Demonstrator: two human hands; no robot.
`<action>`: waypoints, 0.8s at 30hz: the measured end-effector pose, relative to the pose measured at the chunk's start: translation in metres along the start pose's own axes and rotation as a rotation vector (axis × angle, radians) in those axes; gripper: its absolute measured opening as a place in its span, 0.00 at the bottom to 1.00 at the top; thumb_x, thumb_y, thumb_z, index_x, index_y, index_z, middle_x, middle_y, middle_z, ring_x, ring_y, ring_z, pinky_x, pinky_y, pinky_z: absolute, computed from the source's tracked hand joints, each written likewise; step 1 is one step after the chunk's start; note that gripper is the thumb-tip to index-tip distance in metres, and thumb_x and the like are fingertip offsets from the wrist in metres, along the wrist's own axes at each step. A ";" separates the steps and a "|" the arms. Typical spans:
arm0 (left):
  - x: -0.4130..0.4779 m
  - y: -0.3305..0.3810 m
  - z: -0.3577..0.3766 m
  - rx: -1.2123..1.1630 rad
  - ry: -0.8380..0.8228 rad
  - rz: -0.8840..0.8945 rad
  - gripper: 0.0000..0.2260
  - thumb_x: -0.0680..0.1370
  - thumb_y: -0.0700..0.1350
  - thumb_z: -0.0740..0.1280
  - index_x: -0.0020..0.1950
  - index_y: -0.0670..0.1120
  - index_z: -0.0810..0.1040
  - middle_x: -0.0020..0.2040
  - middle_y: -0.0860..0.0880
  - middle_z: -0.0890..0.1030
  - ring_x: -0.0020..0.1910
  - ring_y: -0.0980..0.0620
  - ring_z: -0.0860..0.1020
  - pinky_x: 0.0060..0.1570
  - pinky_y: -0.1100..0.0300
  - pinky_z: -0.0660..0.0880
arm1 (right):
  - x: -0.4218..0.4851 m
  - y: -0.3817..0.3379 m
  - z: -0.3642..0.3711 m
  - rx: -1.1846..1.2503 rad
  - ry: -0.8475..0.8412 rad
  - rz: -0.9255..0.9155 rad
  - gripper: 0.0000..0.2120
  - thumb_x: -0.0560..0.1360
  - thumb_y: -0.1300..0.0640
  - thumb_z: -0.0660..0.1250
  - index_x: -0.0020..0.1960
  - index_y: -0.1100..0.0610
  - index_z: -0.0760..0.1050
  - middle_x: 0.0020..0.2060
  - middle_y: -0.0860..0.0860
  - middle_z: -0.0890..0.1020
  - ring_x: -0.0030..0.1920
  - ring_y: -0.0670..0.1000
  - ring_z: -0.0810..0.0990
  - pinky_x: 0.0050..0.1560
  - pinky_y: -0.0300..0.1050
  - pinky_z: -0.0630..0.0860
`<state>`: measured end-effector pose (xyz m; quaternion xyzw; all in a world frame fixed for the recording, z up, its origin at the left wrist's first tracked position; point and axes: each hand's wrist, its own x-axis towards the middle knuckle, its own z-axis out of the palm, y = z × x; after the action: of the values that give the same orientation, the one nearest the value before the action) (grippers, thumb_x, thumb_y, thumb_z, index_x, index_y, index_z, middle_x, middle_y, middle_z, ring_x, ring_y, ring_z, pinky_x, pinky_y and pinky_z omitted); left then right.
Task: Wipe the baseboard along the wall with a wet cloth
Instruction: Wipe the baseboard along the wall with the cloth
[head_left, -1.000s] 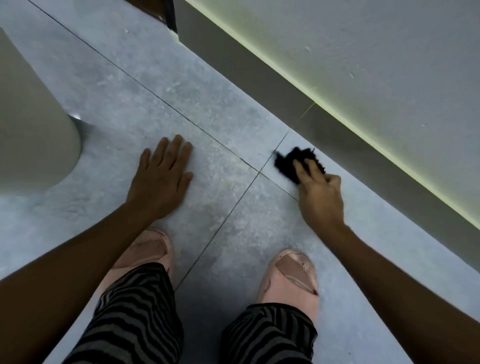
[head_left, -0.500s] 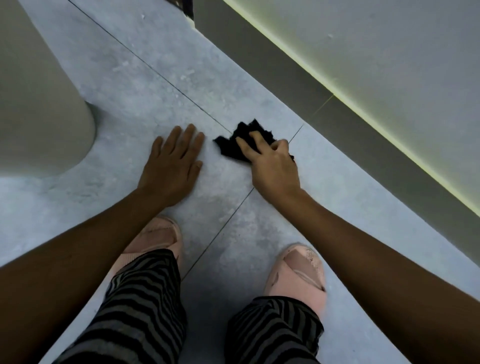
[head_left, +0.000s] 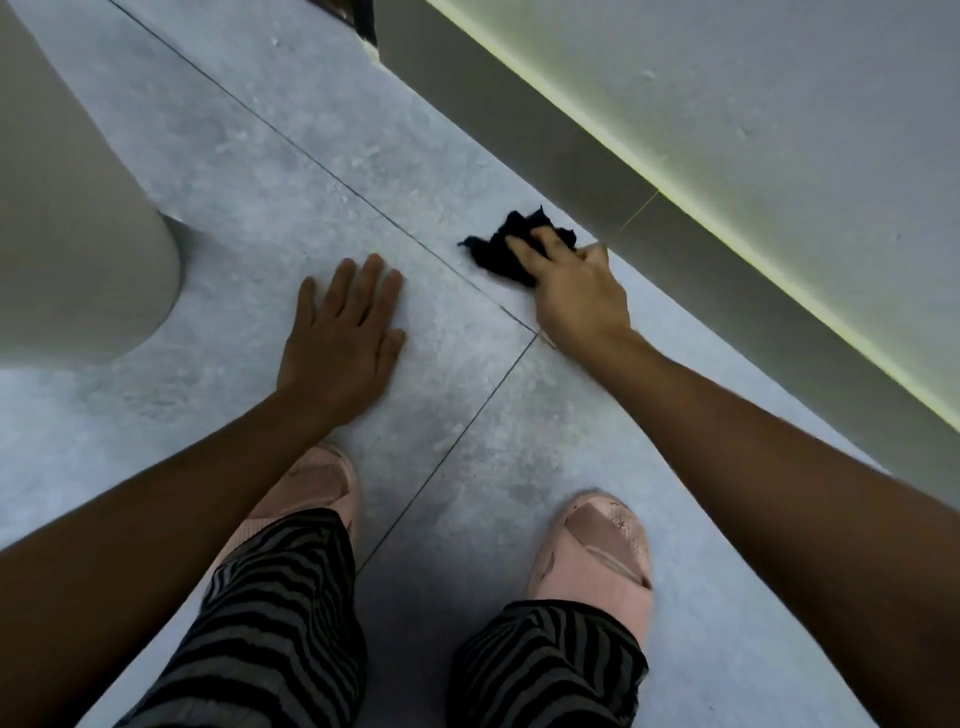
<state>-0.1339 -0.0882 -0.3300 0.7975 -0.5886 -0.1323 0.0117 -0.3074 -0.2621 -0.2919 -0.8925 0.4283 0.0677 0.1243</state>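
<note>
Shifted right since the earlier frame, the black cloth (head_left: 511, 252) is now pressed on the floor (head_left: 291, 171) near the baseboard (head_left: 613, 171), not touching it. It is pinned under the right hand (head_left: 574, 291), whose fingers (head_left: 524, 249) are spread and laid over the fabric. The left hand (head_left: 340, 332) is kept flat on the tile, fingers together, well apart from the cloth. Pink slippers (head_left: 597, 551) and striped trousers (head_left: 275, 618) are seen below. A pale rounded object (head_left: 67, 218) is seen at left.
</note>
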 end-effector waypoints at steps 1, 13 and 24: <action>0.000 0.004 0.001 -0.001 0.003 -0.005 0.29 0.79 0.56 0.44 0.77 0.43 0.53 0.78 0.41 0.54 0.76 0.40 0.53 0.72 0.41 0.47 | 0.005 0.003 -0.002 -0.016 0.002 -0.004 0.32 0.77 0.65 0.54 0.74 0.38 0.57 0.74 0.41 0.60 0.59 0.57 0.64 0.42 0.46 0.70; 0.046 0.051 -0.007 0.020 -0.045 0.107 0.35 0.74 0.63 0.35 0.78 0.48 0.47 0.79 0.46 0.47 0.78 0.44 0.46 0.73 0.43 0.42 | -0.125 0.125 0.017 -0.110 0.084 0.378 0.34 0.74 0.70 0.56 0.75 0.46 0.59 0.73 0.47 0.64 0.52 0.61 0.66 0.39 0.45 0.68; 0.066 -0.024 -0.018 -0.039 0.047 -0.237 0.31 0.80 0.59 0.48 0.78 0.46 0.45 0.79 0.43 0.46 0.77 0.43 0.46 0.74 0.44 0.43 | 0.008 0.023 -0.003 -0.215 -0.057 0.039 0.34 0.77 0.65 0.53 0.78 0.45 0.45 0.77 0.46 0.52 0.61 0.58 0.64 0.55 0.52 0.73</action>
<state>-0.0895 -0.1457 -0.3296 0.8640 -0.4869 -0.1255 0.0253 -0.3202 -0.2828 -0.2941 -0.8899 0.4321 0.1410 0.0384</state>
